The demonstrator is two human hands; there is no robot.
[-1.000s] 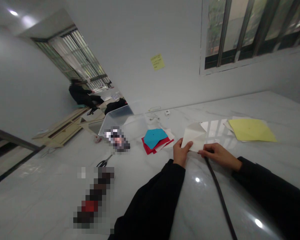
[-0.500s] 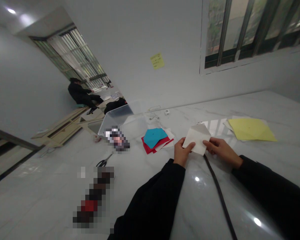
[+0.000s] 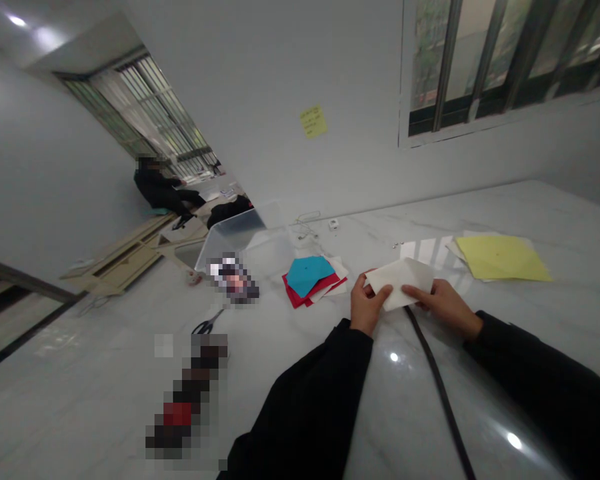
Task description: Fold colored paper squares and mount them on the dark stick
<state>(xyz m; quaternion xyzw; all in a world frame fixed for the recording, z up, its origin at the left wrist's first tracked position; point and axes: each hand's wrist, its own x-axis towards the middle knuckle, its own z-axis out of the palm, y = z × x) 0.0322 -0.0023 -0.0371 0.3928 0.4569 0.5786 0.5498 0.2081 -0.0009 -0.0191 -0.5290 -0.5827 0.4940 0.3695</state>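
Note:
A white folded sheet of paper (image 3: pixel 397 283) is held up between both hands, above the marbled tabletop. My left hand (image 3: pixel 369 307) pinches its left end, thumb on the near face and fingers behind. My right hand (image 3: pixel 443 303) grips the right part, with the thumb pressed on the lower edge. A crease runs down the paper, and its right part angles away. Left of my left hand lies a small pile: a blue folded paper (image 3: pixel 310 275) on top of red paper (image 3: pixel 296 298) and white sheets.
Yellow paper (image 3: pixel 503 258) lies on white sheets at the right. Scissors (image 3: pixel 205 325) rest at the left, beside blurred-out items. A clear plastic bin (image 3: pixel 235 230) and a charger with cable (image 3: pixel 333 225) stand farther back. A dark strap (image 3: pixel 437 380) hangs below the hands. Another person (image 3: pixel 157 187) sits far off.
The white paper has turned and now lies wider and lower between my hands. My right thumb has shifted slightly left along its edge. The piles stay put.

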